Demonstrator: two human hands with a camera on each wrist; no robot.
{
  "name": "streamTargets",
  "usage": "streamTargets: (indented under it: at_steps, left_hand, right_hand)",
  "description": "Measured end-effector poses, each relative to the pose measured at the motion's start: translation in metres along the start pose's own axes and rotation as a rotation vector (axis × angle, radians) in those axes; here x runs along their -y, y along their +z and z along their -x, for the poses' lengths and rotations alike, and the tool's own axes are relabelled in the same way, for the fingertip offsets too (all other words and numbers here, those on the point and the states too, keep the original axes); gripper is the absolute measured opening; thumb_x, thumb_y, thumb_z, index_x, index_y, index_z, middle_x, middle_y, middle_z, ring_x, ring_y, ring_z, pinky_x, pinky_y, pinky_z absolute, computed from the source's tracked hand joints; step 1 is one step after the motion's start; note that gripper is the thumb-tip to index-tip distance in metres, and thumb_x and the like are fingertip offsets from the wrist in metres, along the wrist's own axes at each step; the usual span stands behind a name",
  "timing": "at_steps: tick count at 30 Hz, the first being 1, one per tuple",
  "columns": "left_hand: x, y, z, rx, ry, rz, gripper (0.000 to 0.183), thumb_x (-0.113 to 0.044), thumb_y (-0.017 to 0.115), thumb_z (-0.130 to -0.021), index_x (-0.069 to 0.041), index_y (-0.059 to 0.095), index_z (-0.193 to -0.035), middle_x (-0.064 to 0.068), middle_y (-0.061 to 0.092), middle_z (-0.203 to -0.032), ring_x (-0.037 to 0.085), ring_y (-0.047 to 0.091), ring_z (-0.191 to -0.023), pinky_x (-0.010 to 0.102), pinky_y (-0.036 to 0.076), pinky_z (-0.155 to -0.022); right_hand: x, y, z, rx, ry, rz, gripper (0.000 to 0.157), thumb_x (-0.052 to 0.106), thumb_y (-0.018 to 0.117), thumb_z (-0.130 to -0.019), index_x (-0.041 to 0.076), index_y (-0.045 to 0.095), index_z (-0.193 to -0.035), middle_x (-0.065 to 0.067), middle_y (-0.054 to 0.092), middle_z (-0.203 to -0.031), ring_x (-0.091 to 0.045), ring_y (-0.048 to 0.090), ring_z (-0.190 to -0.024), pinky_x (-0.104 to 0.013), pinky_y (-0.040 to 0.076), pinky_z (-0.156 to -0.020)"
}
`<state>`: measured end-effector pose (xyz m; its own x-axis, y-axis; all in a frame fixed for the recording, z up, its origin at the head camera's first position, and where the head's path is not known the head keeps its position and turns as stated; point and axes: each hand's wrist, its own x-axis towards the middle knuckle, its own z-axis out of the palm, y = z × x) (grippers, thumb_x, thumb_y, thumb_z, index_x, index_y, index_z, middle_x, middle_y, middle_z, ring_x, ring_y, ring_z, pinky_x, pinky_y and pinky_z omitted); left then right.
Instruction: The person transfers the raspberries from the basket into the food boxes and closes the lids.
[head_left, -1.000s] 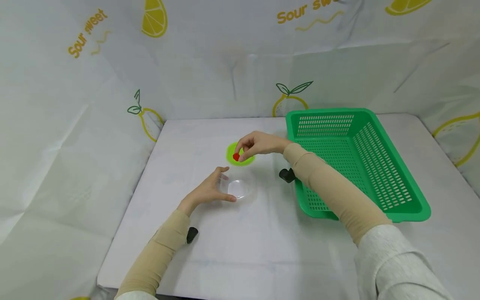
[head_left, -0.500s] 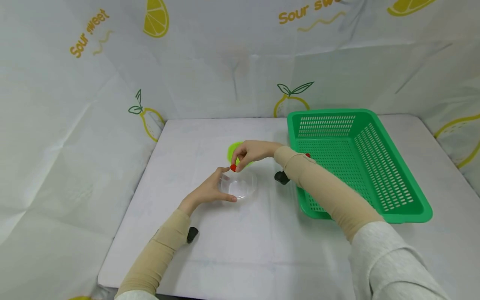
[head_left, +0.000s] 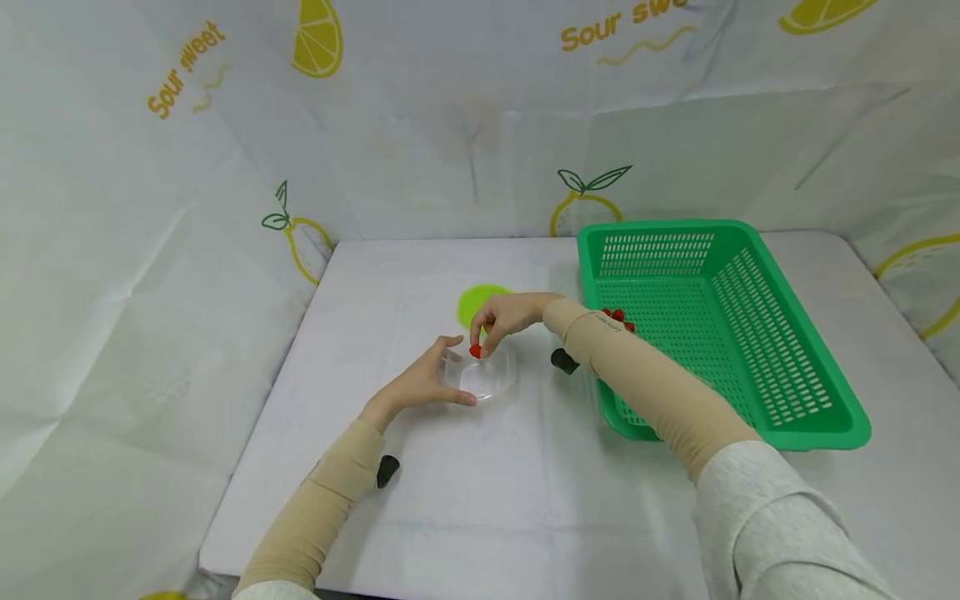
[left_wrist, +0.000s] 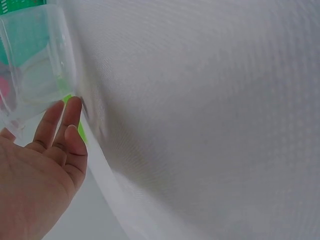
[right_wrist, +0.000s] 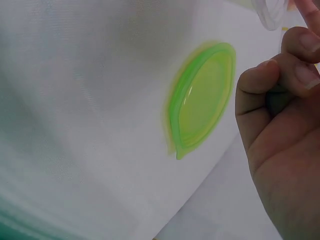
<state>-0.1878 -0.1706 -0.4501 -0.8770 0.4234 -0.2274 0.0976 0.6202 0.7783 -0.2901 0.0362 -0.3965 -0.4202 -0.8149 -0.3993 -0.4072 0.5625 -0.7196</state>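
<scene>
The right hand [head_left: 512, 312] pinches a small red piece [head_left: 476, 352] near the far side of the clear container [head_left: 487, 381], whether above or inside its rim is hard to tell; the left hand [head_left: 420, 381], fingers and thumb spread, flanks the container's left side, the transparent wall making contact hard to make out; the left wrist view cuts the container off; the right sleeve [head_left: 652, 387] hides part of the green basket [head_left: 667, 292], leaving the count of its red pieces [head_left: 618, 315] unclear; a lime-green lid [head_left: 474, 302], partly behind the right hand, lies on the white surface [head_left: 517, 500]; behind hangs a white sheet [head_left: 420, 158] with lemon prints [head_left: 318, 42], some lettering [head_left: 592, 35] cropped at the top
</scene>
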Motion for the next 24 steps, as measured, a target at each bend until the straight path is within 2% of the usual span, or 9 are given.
streamTargets:
  at_steps: [7, 15, 24]
  left_hand:
    - [-0.0002, 0.0012, 0.0007, -0.003, 0.005, -0.009, 0.104, -0.048, 0.083, -0.061, -0.021, 0.025, -0.143, 0.002, 0.043, -0.139, 0.025, 0.039, -0.13, 0.047, 0.033, -0.108]
    - [-0.0006, 0.0004, 0.0007, 0.006, -0.012, -0.011, 0.104, -0.048, 0.083, -0.061, -0.025, 0.024, -0.143, 0.001, 0.044, -0.136, 0.023, 0.037, -0.131, 0.046, 0.032, -0.109]
    - [-0.0003, 0.0008, 0.0007, 0.0, -0.008, 0.005, 0.103, -0.047, 0.084, -0.061, -0.025, 0.025, -0.143, 0.002, 0.045, -0.134, 0.024, 0.039, -0.13, 0.046, 0.032, -0.109]
  right_hand:
    - [-0.003, 0.0037, -0.0021, 0.003, 0.02, 0.012, 0.02, 0.019, 0.071, -0.08, 0.014, 0.07, -0.099, 0.004, 0.041, -0.063, -0.011, 0.038, -0.064, -0.022, 0.029, -0.058]
    - [-0.0044, 0.0069, -0.0023, 0.014, 0.036, 0.021, 0.02, 0.017, 0.071, -0.08, 0.015, 0.07, -0.1, 0.003, 0.041, -0.064, -0.012, 0.038, -0.064, -0.021, 0.03, -0.057]
    - [-0.0044, 0.0063, -0.0028, -0.004, 0.045, 0.051, 0.021, 0.015, 0.069, -0.081, 0.014, 0.069, -0.102, 0.004, 0.041, -0.063, -0.012, 0.039, -0.066, -0.022, 0.034, -0.062]
